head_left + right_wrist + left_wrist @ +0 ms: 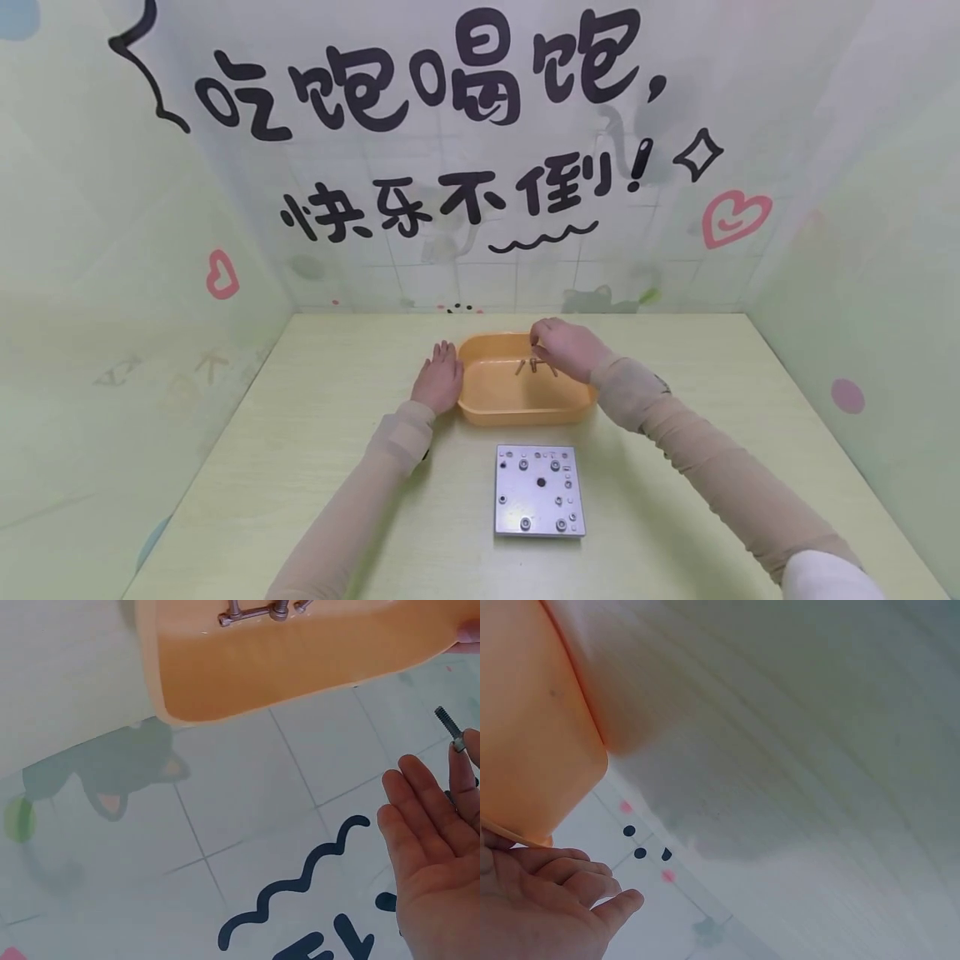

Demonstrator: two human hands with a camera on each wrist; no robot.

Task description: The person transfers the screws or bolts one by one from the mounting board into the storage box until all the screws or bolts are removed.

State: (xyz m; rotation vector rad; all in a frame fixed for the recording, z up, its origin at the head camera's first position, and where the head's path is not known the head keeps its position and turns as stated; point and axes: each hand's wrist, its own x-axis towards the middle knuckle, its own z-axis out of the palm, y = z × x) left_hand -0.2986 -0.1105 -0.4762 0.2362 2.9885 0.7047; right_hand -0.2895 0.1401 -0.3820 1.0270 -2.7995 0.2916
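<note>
My left hand (438, 382) lies against the left side of an orange plastic basin (525, 417), fingers extended away from me. In the left wrist view those fingers (577, 877) are at the basin's rim. Over the basin's back right part, my right hand (573, 346) pinches a small metal bolt (448, 726) between thumb and index finger, its threaded end pointing outward. The other fingers are stretched out. Several more bolts (520, 367) lie inside the basin, below the right hand.
A square metal plate (532, 500) with bolts and holes lies on the pale table (337, 392), in front of the basin. Printed wall sheets (480, 283) with lettering and drawings enclose the table at the back and both sides.
</note>
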